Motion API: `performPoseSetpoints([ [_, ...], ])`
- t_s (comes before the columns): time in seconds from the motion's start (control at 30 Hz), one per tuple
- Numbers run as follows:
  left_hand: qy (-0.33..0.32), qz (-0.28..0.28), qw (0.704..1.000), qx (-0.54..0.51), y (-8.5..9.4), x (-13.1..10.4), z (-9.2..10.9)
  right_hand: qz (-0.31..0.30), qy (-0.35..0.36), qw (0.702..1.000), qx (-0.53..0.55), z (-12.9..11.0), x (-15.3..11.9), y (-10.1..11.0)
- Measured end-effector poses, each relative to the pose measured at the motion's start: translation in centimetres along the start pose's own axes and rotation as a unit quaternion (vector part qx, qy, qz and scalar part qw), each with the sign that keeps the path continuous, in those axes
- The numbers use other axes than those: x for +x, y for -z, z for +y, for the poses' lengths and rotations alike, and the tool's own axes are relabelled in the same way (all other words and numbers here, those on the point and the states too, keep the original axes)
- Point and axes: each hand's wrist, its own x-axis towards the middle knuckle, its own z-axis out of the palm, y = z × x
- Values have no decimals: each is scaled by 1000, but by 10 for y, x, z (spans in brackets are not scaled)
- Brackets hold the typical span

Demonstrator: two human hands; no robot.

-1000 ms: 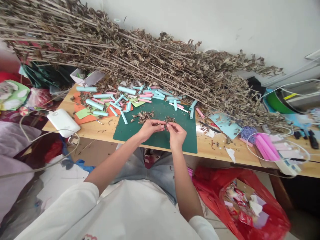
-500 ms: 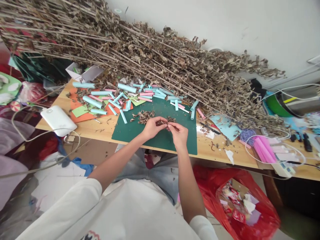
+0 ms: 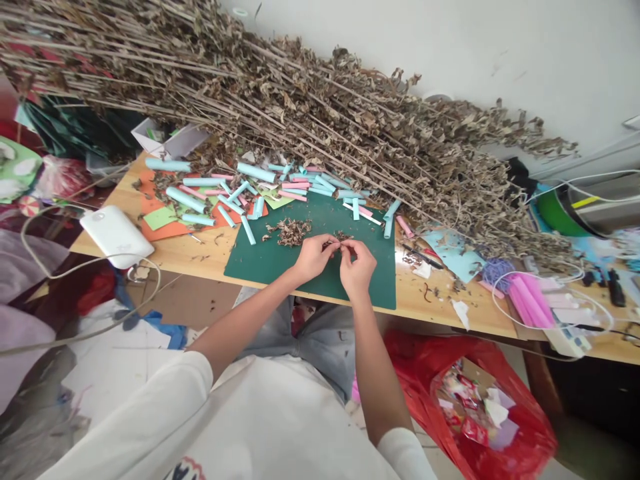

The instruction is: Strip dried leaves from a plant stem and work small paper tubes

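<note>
Left hand [image 3: 315, 258] and right hand [image 3: 358, 268] pinch, fingertips meeting; what's between, I can't tell. At their twelve o'clock, half-hidden: leaf bits [image 3: 343, 235].

I'm at home, by the look of it, in a cluttered room doubling as a craft corner: here's my wooden table [image 3: 440, 317] with a green cutting mat [image 3: 265, 267], crumbled leaves [image 3: 293, 232] piled on it, and paper tubes [image 3: 185, 199] scattered about. Dried stalks [image 3: 300, 93] sprawl behind, before a plain white wall [image 3: 450, 47]. Lilac cloth [image 3: 23, 320] bunches at my left, a green-sided pan or bowl [image 3: 555, 212] sits far right, and a red bag [image 3: 425, 387] of wrappers gapes below.
</note>
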Motion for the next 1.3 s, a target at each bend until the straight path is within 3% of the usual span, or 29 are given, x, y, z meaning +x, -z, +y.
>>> performPoseSetpoints([
  [0.13, 19, 43, 998, -36, -2, 1, -3, 61, -29, 998, -15, 8, 8, 0],
  [0.3, 19, 53, 995, -87, -3, 3, -9, 6, 1, 1000, -16, 16, 17, 8],
  [0.7, 28, 49, 995, -85, -7, 3, -10, 4, -1, 1000, -25, 10, 17, 10],
  [0.87, 4, 52, 996, -69, -8, 3, -10, -49, 39, 997, 39, 3, 17, 16],
  [1.0, -7, 50, 997, -58, -7, 2, -7, -77, 73, 994, 22, 3, 15, 14],
  [1.13, -19, 36, 999, -23, -6, 1, -5, -78, 90, 992, -34, 4, 13, 10],
  [1.3, -15, 48, 998, -48, -7, 2, -9, -29, 39, 999, -25, 9, 15, 9],
])
